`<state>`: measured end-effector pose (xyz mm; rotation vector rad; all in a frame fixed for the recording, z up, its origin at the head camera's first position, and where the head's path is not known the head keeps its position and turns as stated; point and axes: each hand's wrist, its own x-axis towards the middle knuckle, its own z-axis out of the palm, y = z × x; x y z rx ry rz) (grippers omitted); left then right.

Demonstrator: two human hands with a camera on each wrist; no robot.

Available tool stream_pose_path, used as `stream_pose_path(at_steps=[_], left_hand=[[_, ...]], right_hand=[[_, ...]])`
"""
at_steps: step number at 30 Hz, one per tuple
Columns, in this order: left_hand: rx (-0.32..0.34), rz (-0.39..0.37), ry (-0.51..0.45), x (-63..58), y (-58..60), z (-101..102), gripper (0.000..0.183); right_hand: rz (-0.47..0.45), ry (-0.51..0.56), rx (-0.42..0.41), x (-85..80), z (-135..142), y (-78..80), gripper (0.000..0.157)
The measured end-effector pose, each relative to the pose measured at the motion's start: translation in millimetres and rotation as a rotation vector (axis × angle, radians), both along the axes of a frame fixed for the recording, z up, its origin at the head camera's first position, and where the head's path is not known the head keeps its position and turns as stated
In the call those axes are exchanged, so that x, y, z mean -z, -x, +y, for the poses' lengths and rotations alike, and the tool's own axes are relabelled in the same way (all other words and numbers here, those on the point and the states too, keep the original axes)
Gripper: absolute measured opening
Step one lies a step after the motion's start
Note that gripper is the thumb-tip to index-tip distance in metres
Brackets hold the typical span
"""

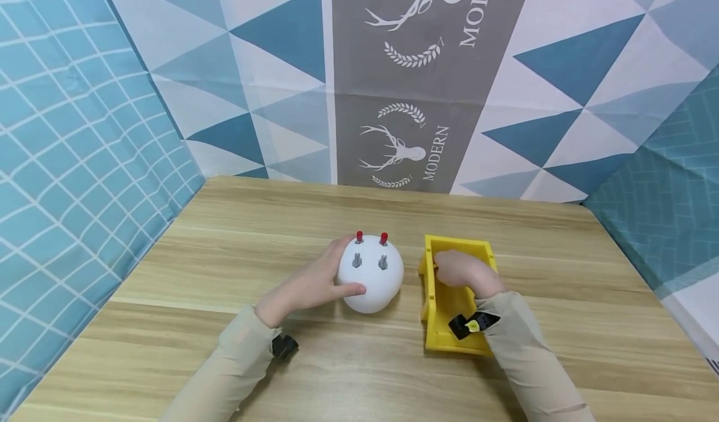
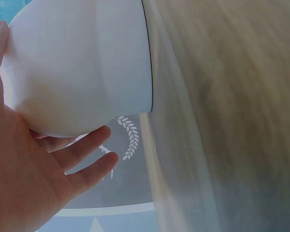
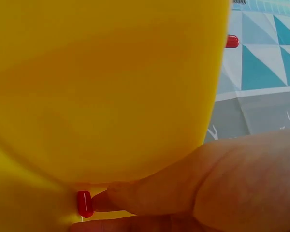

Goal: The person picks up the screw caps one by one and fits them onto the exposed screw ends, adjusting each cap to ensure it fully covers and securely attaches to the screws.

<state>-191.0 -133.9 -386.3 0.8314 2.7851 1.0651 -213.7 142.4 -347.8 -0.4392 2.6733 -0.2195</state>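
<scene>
A white rounded dome [image 1: 367,294] stands on the table, with several metal bolts rising from its top. The back two bolts wear red caps [image 1: 384,237]; the front pair of bolts [image 1: 357,260] shows bare metal. My left hand [image 1: 317,278] holds the dome from the left, thumb over the top and fingers along its far side. Inside a yellow bin [image 1: 430,303] is my right hand [image 1: 463,271]. In the right wrist view a fingertip touches a loose red cap [image 3: 85,204] at the bin's bottom; whether the cap is pinched is unclear.
The bin stands a short way right of the dome, its walls around my right hand. The wooden table [image 1: 253,222] ends at a patterned backdrop [image 1: 281,116] behind, and a blue tiled-print cloth [image 1: 73,141] rises along the left edge.
</scene>
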Motion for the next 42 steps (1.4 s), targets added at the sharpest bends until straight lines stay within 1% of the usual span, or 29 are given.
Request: stream_pose_path(at_steps=[13,17,24,32,42], left_hand=[[-0.024,-0.013,0.028,1.0,0.1,0.2,0.094],[-0.023,-0.021,0.025,1.1,0.5,0.1,0.094],[-0.026,-0.019,0.029,0.9,0.3,0.7,0.095],[-0.023,-0.018,0.028,1.2,0.2,0.9,0.096],[-0.032,-0.027,0.038,1.2,0.1,1.5,0.097]], right_hand=[[0.050,0.015,-0.021,1.8,1.1,-2.1,0.013],[0.057,0.031,0.000,1.2,0.8,-3.0,0.013],[0.106,0.033,0.028,2.7,-0.1,-2.3,0.010],[0.066,0.023,0.029,3.8,-0.5,-1.7,0.015],[0.046,0.034,0.043,5.7,0.4,-0.8,0.014]])
